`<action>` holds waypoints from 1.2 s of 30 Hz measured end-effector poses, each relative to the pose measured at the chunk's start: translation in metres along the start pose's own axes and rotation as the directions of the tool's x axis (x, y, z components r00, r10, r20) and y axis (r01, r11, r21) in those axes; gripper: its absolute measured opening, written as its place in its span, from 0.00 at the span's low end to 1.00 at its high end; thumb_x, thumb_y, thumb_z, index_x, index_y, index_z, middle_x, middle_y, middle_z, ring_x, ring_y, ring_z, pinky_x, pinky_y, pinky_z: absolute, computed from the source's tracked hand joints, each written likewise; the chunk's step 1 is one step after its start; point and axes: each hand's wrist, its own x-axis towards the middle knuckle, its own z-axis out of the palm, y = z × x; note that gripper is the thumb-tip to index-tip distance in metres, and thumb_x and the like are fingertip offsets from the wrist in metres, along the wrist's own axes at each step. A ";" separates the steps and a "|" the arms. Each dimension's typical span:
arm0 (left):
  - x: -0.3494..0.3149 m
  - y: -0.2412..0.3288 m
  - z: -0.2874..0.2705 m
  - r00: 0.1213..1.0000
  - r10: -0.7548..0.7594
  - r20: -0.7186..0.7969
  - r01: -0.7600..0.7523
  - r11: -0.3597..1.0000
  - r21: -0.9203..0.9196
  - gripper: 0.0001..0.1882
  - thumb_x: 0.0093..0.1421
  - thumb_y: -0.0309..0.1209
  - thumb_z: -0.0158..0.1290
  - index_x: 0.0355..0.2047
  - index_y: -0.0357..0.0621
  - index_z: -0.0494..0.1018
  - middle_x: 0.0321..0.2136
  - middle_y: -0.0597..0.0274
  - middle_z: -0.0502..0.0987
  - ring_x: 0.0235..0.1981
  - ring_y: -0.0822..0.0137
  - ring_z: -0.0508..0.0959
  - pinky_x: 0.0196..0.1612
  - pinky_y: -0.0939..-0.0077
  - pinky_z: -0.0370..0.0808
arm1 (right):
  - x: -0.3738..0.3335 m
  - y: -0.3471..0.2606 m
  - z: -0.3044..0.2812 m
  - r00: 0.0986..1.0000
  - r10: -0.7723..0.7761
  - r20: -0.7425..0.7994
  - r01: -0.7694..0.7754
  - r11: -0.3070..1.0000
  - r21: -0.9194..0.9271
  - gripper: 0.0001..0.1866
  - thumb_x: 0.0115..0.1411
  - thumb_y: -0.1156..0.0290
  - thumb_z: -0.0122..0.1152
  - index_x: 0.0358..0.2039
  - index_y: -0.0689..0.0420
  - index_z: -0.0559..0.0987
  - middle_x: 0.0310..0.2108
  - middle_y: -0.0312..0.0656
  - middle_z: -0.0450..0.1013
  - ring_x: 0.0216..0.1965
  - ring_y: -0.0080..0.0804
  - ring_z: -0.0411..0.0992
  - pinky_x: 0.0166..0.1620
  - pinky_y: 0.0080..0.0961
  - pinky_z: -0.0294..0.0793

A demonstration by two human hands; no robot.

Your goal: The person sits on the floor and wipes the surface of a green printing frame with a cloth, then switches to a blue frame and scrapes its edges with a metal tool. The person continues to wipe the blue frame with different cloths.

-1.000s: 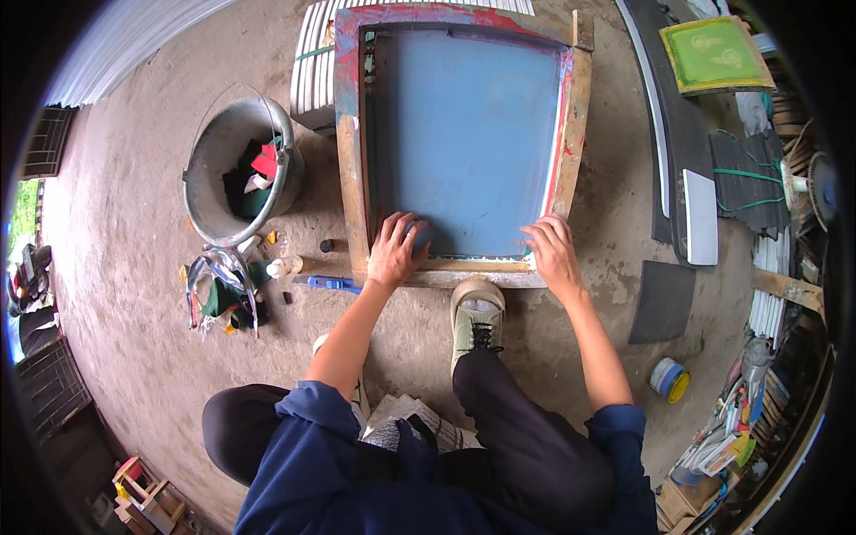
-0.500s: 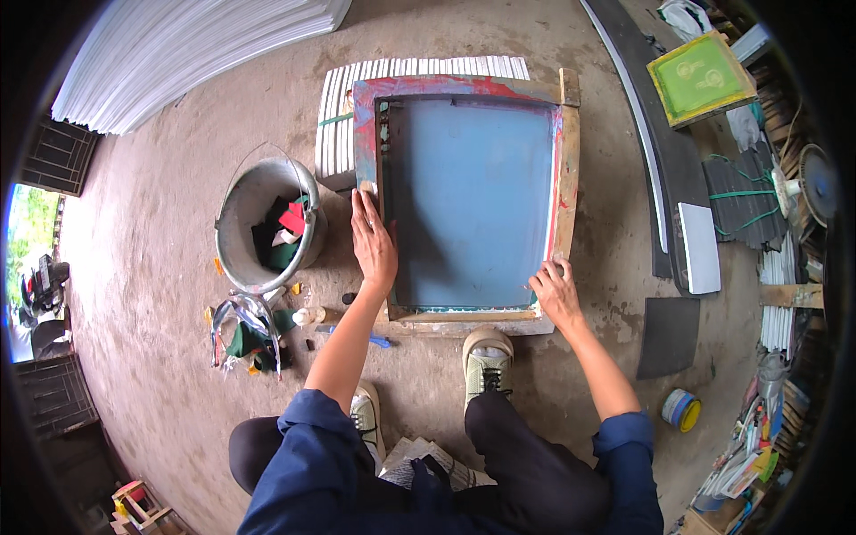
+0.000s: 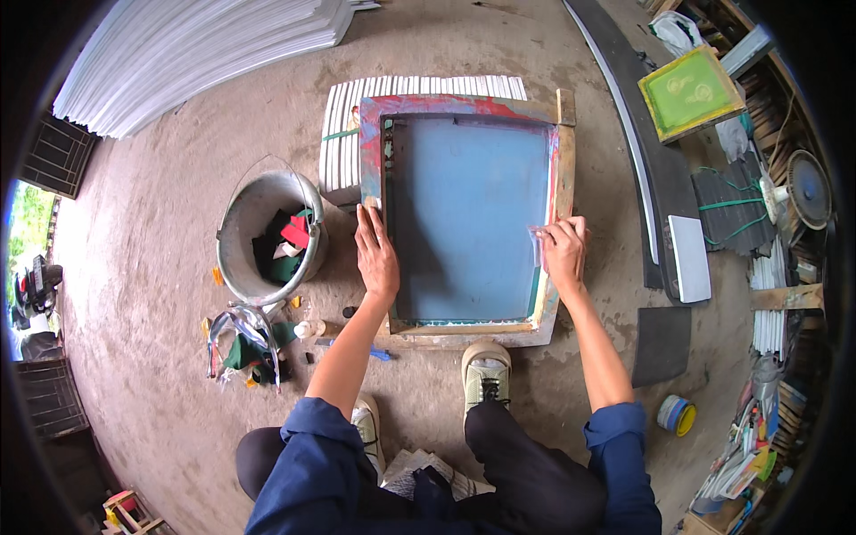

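A wooden screen-printing frame, stained red and blue, has a blue mesh stretched across it. My left hand rests on its left bar, fingers stretched out, holding nothing. Along the right bar, my right hand is closed in a pinch. From its fingers a thin, translucent pinkish strip, like tape, sticks out over the mesh edge. A pale line runs down the inner side of the right bar. The frame's far left part leans on a bundle of white boards.
To the left stands a metal bucket with coloured scraps inside. Near it lie a clear bag of scraps and a small bottle. A green-meshed frame, dark boards and a small tub are on the right.
My right hand has moved up the right bar from the lower right corner, and the translucent strip now shows at its fingers. My left hand stays on the left bar.
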 end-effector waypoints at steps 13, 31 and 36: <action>0.061 -0.027 -0.010 0.767 -0.573 0.290 0.629 0.579 -0.519 0.46 0.53 0.62 0.50 0.58 0.35 0.58 0.47 0.40 0.72 0.49 0.48 0.72 0.54 0.62 0.66 | -0.071 -0.004 -0.025 0.818 0.490 0.301 -0.575 0.683 0.451 0.08 0.58 0.78 0.57 0.27 0.62 0.67 0.28 0.34 0.70 0.31 0.16 0.68 0.38 0.16 0.70; 0.143 0.022 -0.156 0.963 -0.267 0.036 0.140 0.380 -0.914 0.30 0.64 0.55 0.37 0.52 0.41 0.64 0.42 0.48 0.72 0.47 0.57 0.70 0.53 0.68 0.62 | -0.080 -0.038 -0.146 0.919 0.135 0.370 -0.284 0.878 0.385 0.05 0.56 0.79 0.54 0.34 0.63 0.71 0.29 0.51 0.74 0.36 0.52 0.74 0.34 0.39 0.70; 0.148 0.051 -0.213 0.956 -0.287 -0.066 0.069 0.436 -0.897 0.28 0.59 0.51 0.51 0.52 0.47 0.65 0.47 0.51 0.69 0.50 0.57 0.68 0.54 0.67 0.62 | -0.063 -0.037 -0.154 0.939 0.149 0.310 -0.269 0.880 0.391 0.07 0.56 0.80 0.54 0.35 0.64 0.70 0.28 0.53 0.74 0.35 0.53 0.73 0.34 0.40 0.70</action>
